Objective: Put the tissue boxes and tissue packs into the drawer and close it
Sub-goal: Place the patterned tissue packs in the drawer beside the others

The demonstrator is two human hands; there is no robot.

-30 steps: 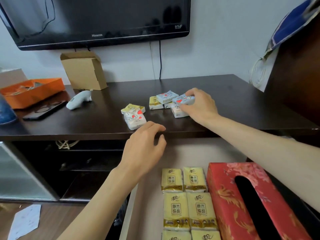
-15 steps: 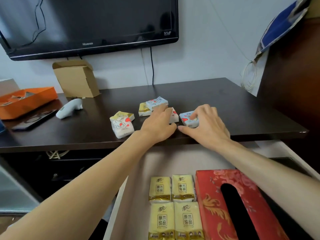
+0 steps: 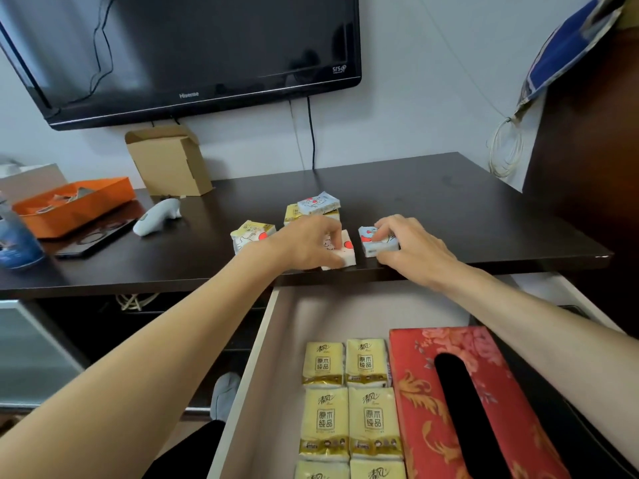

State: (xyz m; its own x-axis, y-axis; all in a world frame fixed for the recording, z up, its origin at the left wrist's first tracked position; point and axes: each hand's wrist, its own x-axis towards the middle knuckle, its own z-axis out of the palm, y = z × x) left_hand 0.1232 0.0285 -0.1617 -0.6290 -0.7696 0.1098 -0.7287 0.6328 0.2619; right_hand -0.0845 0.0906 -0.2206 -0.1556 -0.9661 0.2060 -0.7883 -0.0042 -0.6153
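Both hands work at the front edge of the dark table point(image 3: 449, 209), above the pulled-out drawer point(image 3: 262, 357). The left hand point(image 3: 304, 242) closes its fingers over a white tissue pack with red marks point(image 3: 342, 252), thumb at the pack's near side, the pack resting on the tabletop. Just beside it, at three o'clock, the right hand point(image 3: 411, 250) pinches a pale blue tissue pack point(image 3: 375, 242) between thumb and fingers; this pack also sits on the table. At nine o'clock from the left hand lies a yellow and white pack point(image 3: 250, 235), partly hidden by the wrist. At twelve o'clock, further back, a small stack point(image 3: 316, 207) of packs sits with a blue one on top. Inside the drawer, toward six o'clock, yellow tissue packs point(image 3: 345, 392) lie flat in two columns, touching each other, and a red floral tissue box point(image 3: 466, 402) lies just beside them on their right, its dark slot facing up.
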